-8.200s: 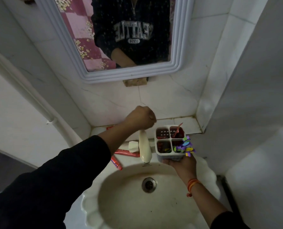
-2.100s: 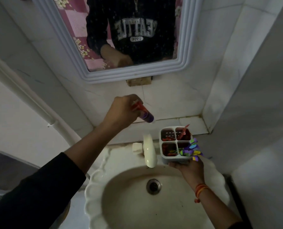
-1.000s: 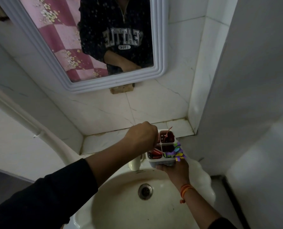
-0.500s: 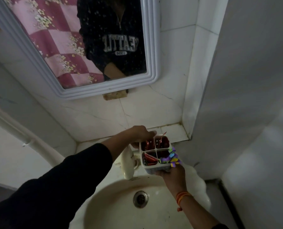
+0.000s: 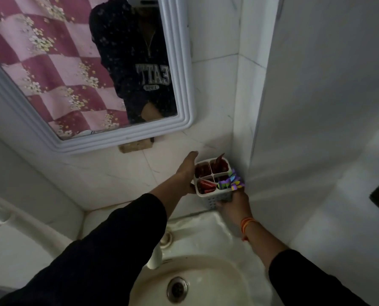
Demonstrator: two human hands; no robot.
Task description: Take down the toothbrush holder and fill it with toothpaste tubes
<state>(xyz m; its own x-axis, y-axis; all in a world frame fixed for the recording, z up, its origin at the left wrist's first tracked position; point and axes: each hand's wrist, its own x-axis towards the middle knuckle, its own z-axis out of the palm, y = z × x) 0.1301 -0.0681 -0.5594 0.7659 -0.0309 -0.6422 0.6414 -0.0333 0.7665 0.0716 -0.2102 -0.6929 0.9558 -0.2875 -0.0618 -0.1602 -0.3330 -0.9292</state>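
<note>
A white toothbrush holder (image 5: 222,198) with four compartments is raised above the basin, close to the tiled wall corner. Red toothpaste tubes (image 5: 206,184) lie in its compartments, and one red tip sticks up from the far right one. A colourful butterfly-like ornament (image 5: 230,183) sits on its right rim. My right hand (image 5: 234,205) grips the holder from below at its front. My left hand (image 5: 187,171) lies flat against the holder's left side, fingers stretched toward the wall.
A white basin (image 5: 217,230) with a drain (image 5: 177,289) lies below. The tap (image 5: 155,257) is partly hidden by my left sleeve. A white-framed mirror (image 5: 184,85) hangs on the tiled wall. A white wall (image 5: 316,107) rises close at the right.
The holder has been lifted higher and toward the wall corner. My left hand left the top of the holder and now rests on its left side. The view has swung left.
</note>
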